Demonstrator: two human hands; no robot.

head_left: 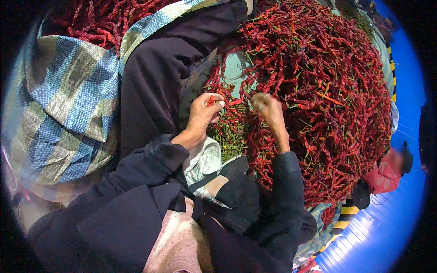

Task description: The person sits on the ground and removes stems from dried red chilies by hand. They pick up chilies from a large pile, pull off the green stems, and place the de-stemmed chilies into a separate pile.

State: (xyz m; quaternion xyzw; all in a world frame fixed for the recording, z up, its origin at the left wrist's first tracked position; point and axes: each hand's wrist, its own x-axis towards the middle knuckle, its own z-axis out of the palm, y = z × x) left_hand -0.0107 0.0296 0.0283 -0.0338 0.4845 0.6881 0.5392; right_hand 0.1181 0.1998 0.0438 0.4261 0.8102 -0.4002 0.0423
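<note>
A red chili pepper [210,101] is held between the thumb and curled fingers of my left hand [202,113]. My right hand [269,110] hovers just to its right, at the left edge of a big heap of red chili peppers [327,95]. Motion smears its fingers, so what they hold, if anything, does not show. Below and between both hands lies a pile of loose green stems [227,136]. Beyond them, a pale green patch [234,73] shows through among scattered peppers.
At left stands a blue-and-white plaid woven sack [73,109] with more red peppers [100,22] inside its mouth. My dark-trousered leg [152,77] lies between sack and heap. A person in a red top [384,175] is at the heap's right, near a yellow-and-black striped edge [347,216] and blue floor [364,241].
</note>
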